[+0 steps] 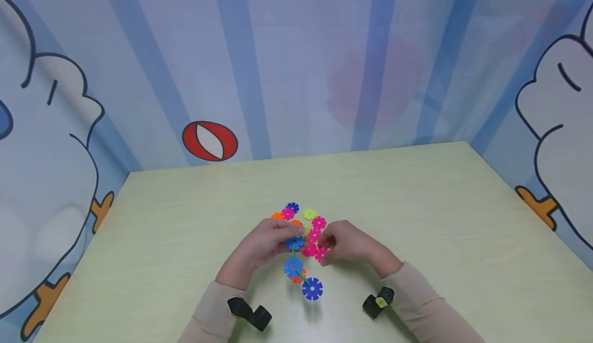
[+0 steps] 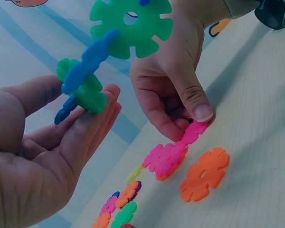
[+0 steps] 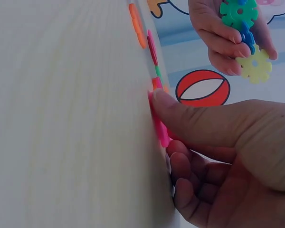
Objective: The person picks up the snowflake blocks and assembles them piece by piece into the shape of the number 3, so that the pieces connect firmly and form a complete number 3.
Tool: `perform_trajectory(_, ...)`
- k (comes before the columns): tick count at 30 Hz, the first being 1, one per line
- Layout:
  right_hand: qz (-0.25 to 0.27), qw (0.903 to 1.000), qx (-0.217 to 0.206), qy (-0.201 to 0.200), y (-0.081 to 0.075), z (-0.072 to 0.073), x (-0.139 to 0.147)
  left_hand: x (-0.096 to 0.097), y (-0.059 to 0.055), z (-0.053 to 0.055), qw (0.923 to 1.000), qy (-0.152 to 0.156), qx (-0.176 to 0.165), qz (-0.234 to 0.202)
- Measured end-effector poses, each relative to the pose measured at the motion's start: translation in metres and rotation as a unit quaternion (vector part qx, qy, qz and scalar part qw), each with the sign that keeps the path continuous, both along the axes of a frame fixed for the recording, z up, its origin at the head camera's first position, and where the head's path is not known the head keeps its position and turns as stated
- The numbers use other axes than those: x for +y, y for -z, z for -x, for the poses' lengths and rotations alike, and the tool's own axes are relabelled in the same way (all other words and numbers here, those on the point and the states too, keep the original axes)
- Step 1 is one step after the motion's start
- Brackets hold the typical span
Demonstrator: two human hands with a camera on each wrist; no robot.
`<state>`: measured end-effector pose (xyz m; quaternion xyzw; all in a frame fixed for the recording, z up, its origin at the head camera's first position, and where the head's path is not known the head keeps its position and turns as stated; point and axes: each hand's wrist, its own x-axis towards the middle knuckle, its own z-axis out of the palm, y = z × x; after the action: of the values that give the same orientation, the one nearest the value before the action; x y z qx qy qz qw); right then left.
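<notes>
Above the table my left hand [image 1: 266, 242] grips a chain of interlocking plastic snowflake discs between thumb and fingers. The chain has blue discs [image 1: 293, 267], green discs [image 2: 133, 35] and a yellow disc [image 3: 255, 65], slotted edge to edge at angles. Down at the tabletop, my right hand [image 1: 347, 241] pinches a pink snowflake disc [image 2: 195, 133] at its edge, thumb on top and the other fingers curled. That disc overlaps a small heap of pink discs [image 2: 164, 159], with orange showing under them.
Loose snowflake discs lie on the pale table [image 1: 417, 193] around and beyond the hands, among them an orange disc [image 2: 204, 175], a green disc [image 2: 124, 214] and a dark blue disc [image 1: 292, 207]. A printed cloth wall [image 1: 301, 65] stands behind the table.
</notes>
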<state>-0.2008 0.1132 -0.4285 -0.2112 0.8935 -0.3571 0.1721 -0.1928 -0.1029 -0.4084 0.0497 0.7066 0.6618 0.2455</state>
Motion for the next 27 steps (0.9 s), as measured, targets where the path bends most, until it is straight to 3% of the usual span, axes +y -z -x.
perform_trajectory(8,-0.004,1.0,0.006,0.001,-0.001,0.002,0.005,0.0,0.005,0.002,1.0,0.0,-0.005,-0.006)
perform_trajectory(12,0.012,0.9997,-0.012,0.015,-0.004,0.006,0.011,0.0,0.005,0.003,0.9999,0.002,-0.007,-0.008)
perform_trajectory(20,0.13,0.9872,-0.045,0.081,-0.018,0.01,0.023,0.001,0.004,0.001,0.9999,0.013,-0.003,-0.003)
perform_trajectory(27,0.196,0.9747,-0.065,0.086,-0.023,0.008,0.022,0.002,0.004,0.0,0.9997,0.022,-0.005,-0.007)
